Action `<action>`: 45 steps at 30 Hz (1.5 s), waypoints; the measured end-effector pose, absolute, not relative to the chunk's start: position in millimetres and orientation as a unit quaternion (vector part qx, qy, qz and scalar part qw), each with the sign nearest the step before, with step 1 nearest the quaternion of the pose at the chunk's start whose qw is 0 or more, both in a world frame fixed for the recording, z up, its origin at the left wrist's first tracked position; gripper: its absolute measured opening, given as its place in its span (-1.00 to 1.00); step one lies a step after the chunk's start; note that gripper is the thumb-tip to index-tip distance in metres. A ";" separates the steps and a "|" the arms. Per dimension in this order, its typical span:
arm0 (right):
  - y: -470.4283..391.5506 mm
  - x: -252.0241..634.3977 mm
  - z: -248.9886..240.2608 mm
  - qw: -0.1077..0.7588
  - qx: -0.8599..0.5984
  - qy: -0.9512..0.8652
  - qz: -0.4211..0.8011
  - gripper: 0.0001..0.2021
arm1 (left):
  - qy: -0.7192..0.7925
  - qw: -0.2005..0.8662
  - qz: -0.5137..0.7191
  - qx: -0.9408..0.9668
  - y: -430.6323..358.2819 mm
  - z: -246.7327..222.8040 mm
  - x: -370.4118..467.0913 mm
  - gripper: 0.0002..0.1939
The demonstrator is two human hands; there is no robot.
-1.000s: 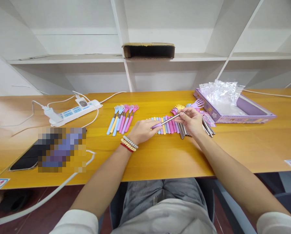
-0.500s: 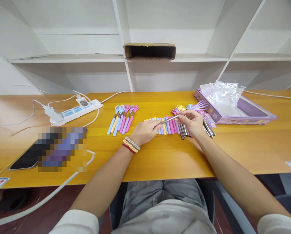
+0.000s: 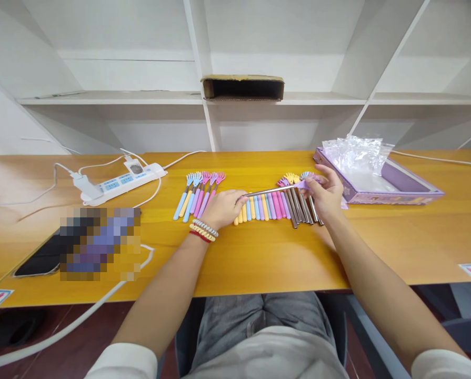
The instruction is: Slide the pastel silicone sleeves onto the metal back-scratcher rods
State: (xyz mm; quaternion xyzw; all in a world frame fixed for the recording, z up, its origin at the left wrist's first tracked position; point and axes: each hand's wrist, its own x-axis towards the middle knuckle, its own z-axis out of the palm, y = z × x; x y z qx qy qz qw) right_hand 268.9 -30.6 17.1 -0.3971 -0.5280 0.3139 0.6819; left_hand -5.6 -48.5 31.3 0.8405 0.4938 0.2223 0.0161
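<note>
My left hand [image 3: 224, 208] is closed on the left end of a thin metal rod [image 3: 269, 191]. At its other end the rod meets a purple claw-shaped head [image 3: 304, 183], which my right hand [image 3: 325, 192] pinches. Below the rod lies a row of pastel handles [image 3: 262, 207]. Several metal tubes with coloured claw heads [image 3: 298, 206] lie beside that row, partly under my right hand. Left of my left hand, several finished-looking claw sticks with coloured handles [image 3: 190, 197] lie side by side.
A purple box [image 3: 393, 197] holding clear plastic bags [image 3: 357, 155] stands at the right. At the left are a white power strip [image 3: 122, 181], cables and a dark phone [image 3: 41, 255]. A cardboard box [image 3: 243, 88] sits on the shelf behind.
My right hand has moved right, and a purple claw head now shows in it at the rod's end. My left hand has shifted slightly left, uncovering more handles.
</note>
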 end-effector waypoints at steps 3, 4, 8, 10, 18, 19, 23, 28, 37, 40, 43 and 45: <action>-30.5 269.7 14.1 0.629 -0.438 -0.578 0.280 -0.72 | 0.471 0.027 0.221 0.853 -50.0 34.3 -7.4 -0.66; -30.7 270.2 13.6 0.609 -0.449 -0.591 0.279 -0.76 | 0.465 0.029 0.220 0.857 -50.7 35.5 -7.9 -0.67; -33.0 274.9 15.6 0.554 -0.460 -0.619 0.313 -0.80 | 0.443 0.033 0.200 0.873 -53.9 39.3 -9.0 -0.69; -34.4 278.1 17.7 0.531 -0.458 -0.633 0.329 -0.80 | 0.439 0.029 0.177 0.880 -55.3 39.7 -9.3 -0.70; -41.4 270.9 19.8 0.507 -0.441 -0.665 0.326 -0.80 | 0.431 0.002 0.141 0.891 -59.4 34.9 -2.9 -0.74; -43.0 267.7 20.1 0.500 -0.435 -0.678 0.319 -0.80 | 0.424 -0.004 0.138 0.895 -60.2 34.4 -1.2 -0.74; -47.3 259.7 21.2 0.481 -0.424 -0.715 0.278 -0.83 | 0.419 -0.026 0.137 0.897 -61.8 33.9 2.4 -0.72; -44.7 261.1 21.2 0.419 -0.439 -0.727 0.322 -0.79 | 0.452 -0.047 0.177 0.873 -55.8 34.4 -5.4 -0.65; -43.1 267.1 25.8 0.460 -0.429 -0.614 0.476 -0.73 | 0.529 -0.078 0.249 0.807 -42.8 39.0 -27.4 -0.51; -41.5 272.6 25.4 0.479 -0.392 -0.594 0.514 -0.76 | 0.502 -0.020 0.275 0.820 -43.2 41.0 -31.6 -0.54; -41.8 276.6 25.8 0.472 -0.365 -0.574 0.562 -0.76 | 0.451 0.013 0.280 0.847 -46.0 42.3 -30.5 -0.57; -43.5 277.4 26.3 0.451 -0.359 -0.574 0.581 -0.76 | 0.433 0.006 0.288 0.854 -48.6 42.3 -27.6 -0.56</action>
